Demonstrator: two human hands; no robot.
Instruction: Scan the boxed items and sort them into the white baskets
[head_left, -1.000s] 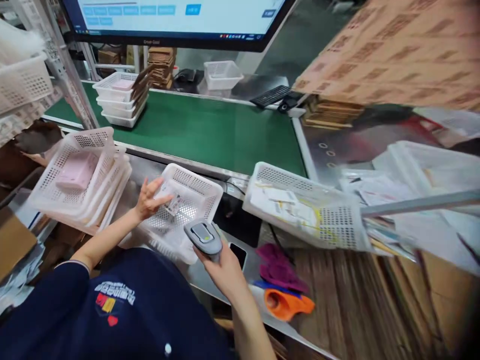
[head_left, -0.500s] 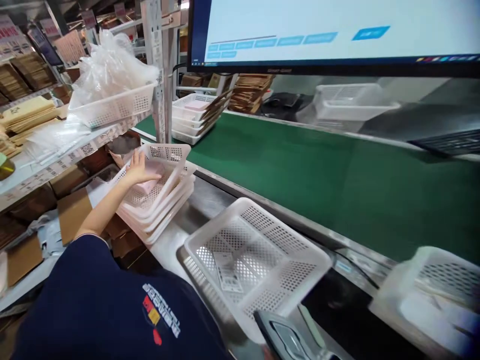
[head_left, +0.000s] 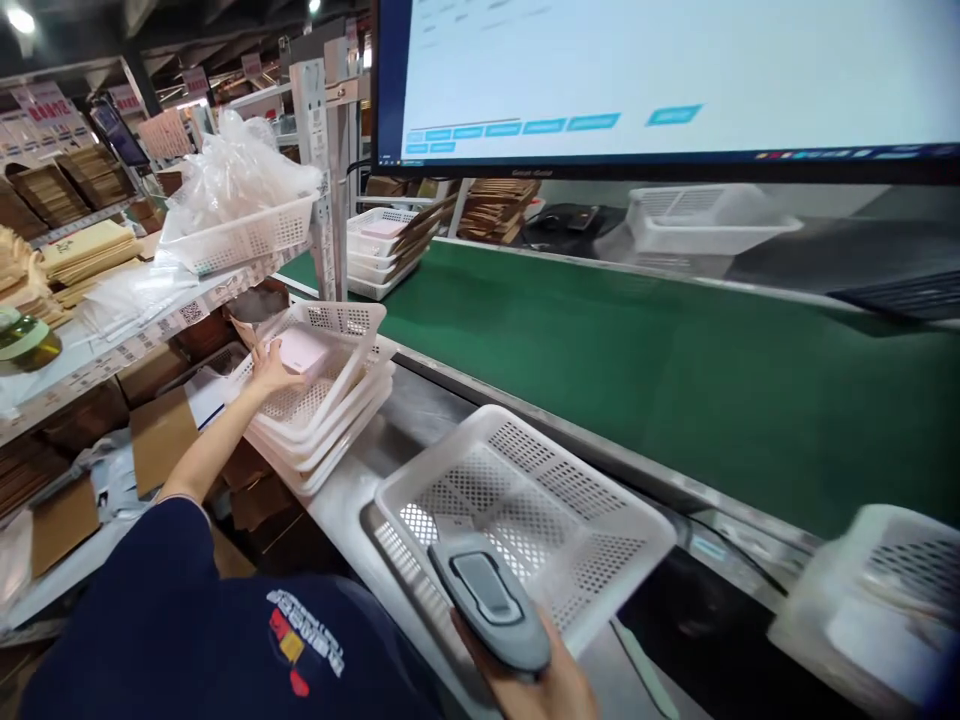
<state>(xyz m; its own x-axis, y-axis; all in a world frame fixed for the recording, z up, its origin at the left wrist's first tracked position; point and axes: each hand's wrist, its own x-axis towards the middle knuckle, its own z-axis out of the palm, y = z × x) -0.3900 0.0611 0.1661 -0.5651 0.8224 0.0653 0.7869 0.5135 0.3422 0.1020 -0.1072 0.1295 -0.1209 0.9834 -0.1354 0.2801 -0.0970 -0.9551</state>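
Note:
My left hand (head_left: 271, 370) reaches into the top basket of a tilted stack of white baskets (head_left: 330, 400) at the left and closes on the lower edge of a flat pink box (head_left: 301, 350) lying in it. My right hand (head_left: 547, 685) at the bottom edge grips a grey handheld scanner (head_left: 491, 600), held over the near rim of a white perforated basket (head_left: 585, 530) on the steel counter. That basket's floor is partly hidden by the scanner.
A green conveyor belt (head_left: 637, 340) runs behind the steel counter, under a large monitor (head_left: 660, 80). More white baskets (head_left: 382, 250) stand at the belt's far end. A shelf at left holds a basket of plastic bags (head_left: 236, 215). Another basket (head_left: 877, 600) sits blurred at the right.
My left hand left the label in the near basket, reached to the stacked baskets and now has the pink box. The scanner has come up over the near basket. My view swung left.

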